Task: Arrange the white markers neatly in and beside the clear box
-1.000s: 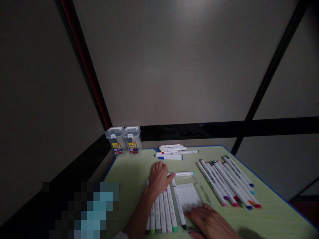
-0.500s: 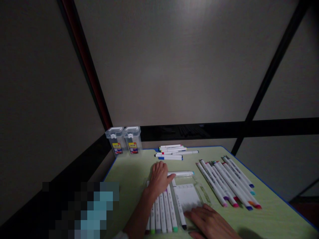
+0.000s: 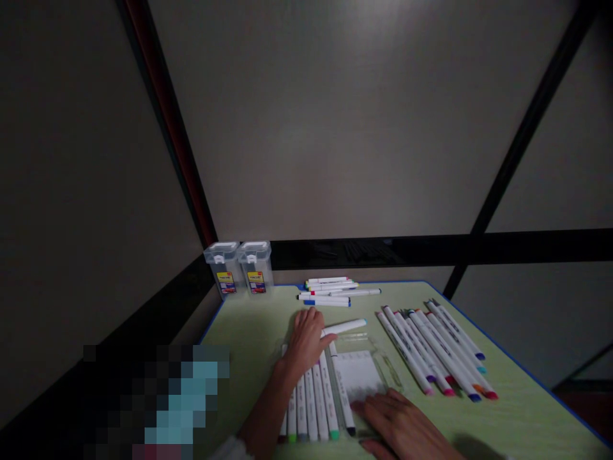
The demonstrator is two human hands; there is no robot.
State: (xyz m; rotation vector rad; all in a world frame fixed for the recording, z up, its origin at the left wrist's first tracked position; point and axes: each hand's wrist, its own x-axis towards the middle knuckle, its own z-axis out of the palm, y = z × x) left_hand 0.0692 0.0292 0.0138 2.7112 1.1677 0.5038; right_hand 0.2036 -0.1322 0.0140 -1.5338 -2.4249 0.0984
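My left hand (image 3: 307,342) is over the top of a clear plastic case (image 3: 378,358), its fingers curled round the left end of a white marker with a light blue tip (image 3: 352,326). That marker slants up to the right above the case's far edge. Inside the case, several white markers (image 3: 311,409) lie side by side, and a black-tipped marker (image 3: 345,396) lies beside a white card (image 3: 359,374). My right hand (image 3: 400,421) rests at the case's near right part, fingers stretched over the card's lower edge, thumb apart and holding nothing that I can see.
On the right of the green table (image 3: 517,409) lies a pile of white markers (image 3: 435,351) with coloured tips. More markers (image 3: 330,294) lie at the back edge. Two clear lidded boxes (image 3: 255,268) stand at the back left, near the wall.
The light-blue-tipped marker has turned from nearly level to a slant, its right end higher, with my left hand at its other end. My right hand has barely shifted.
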